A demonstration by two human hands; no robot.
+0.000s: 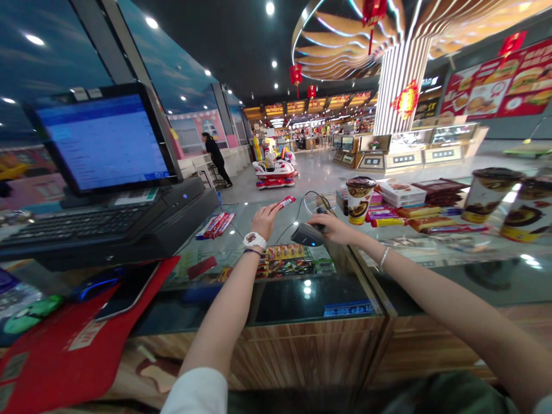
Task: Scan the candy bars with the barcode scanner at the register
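Observation:
Over the glass counter point(241, 241), my left hand point(264, 221) grips a small red-and-white wrapped snack bar point(286, 202) at one end. A white watch sits on that wrist. My right hand point(336, 226) is closed around the handle of a dark barcode scanner point(307, 234), whose head points left and shows a small blue light. Its cable loops over the glass behind it. The bar is a little above and left of the scanner, apart from it. Several red wrapped bars point(219, 225) lie on the glass to the left of my left hand.
A touchscreen till point(103, 138) with a keyboard point(77, 221) stands at left. Near me lie a phone point(128, 289), a mouse point(97, 283) and a red mat point(107, 345). To the right are chocolate cups point(360, 201) and bars point(425, 221). A person point(215, 158) stands far off.

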